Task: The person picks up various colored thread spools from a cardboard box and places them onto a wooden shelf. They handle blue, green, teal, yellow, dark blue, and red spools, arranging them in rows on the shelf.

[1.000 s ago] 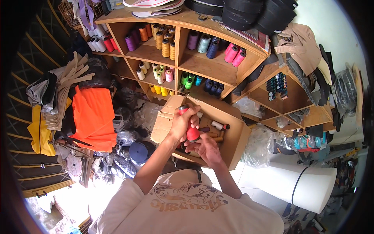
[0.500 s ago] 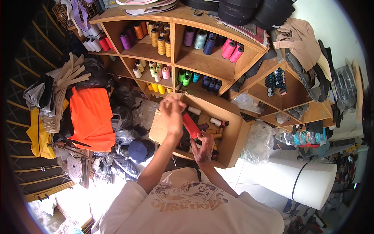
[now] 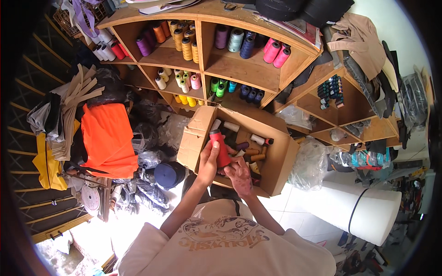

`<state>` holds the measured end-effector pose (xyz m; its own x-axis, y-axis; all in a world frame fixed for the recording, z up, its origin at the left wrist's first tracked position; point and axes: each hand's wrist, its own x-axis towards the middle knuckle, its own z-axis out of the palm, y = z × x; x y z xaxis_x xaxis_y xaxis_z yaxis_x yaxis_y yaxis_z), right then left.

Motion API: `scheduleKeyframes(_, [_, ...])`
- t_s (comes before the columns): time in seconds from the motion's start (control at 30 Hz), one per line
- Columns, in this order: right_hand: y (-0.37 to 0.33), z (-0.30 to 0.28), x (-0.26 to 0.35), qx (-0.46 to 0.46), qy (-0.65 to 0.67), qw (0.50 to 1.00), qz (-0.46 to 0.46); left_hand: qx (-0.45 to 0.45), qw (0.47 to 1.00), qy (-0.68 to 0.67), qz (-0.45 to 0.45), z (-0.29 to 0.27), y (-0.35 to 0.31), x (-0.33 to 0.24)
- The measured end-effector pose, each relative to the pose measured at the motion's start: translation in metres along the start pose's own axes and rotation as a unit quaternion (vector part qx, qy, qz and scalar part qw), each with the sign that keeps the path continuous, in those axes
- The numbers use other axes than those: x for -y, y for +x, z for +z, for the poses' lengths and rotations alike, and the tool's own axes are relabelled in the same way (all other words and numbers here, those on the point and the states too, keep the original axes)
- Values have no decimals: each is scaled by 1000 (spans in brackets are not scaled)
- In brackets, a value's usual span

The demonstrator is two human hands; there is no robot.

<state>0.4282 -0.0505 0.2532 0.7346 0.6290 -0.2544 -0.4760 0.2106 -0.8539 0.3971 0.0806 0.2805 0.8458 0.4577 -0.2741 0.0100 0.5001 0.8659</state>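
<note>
A red thread spool stands out above an open cardboard box, its top leaning to the left. My left hand is closed round its left side, thumb along the red thread. Around the spool's lower end, my right hand is closed with bent fingers, partly hiding that end. Inside the box lie loose spools, among them a white one, another white one with a dark end and a brownish one. The lower part of the box's contents is hidden by my hands.
Beyond the box, a wooden shelf holds thread spools in many colours. Left of it are an orange cloth and a dark blue roll. On the right lie clear plastic and a white foam roll.
My left hand has come down from above the box's left side and taken hold of the red spool. The spool has tipped more upright and shifted slightly left; my right hand stays at its lower end.
</note>
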Motion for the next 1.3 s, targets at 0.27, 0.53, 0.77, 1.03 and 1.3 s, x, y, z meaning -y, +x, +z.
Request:
scheduleKeyframes(0.27, [118, -282, -135, -135, -582, 800, 62, -23, 980, -181, -84, -40, 6, 41])
scheduleKeyframes(0.53, [189, -420, -176, 170, -896, 328, 248, -25, 977, -165, -135, -50, 2, 97])
scheduleKeyframes(0.77, [163, -401, -203, -55, -859, 504, 71, -32, 981, -150, -122, -55, 4, 102])
scheduleKeyframes(1.03, [81, -192, -85, 3, 58, 986, -153, -93, 986, -7, -138, -35, 14, 60])
scheduleKeyframes(1.3, [-3, 10, 45, -16, 61, 998, -4, -126, 992, -17, -8, -7, 29, -32])
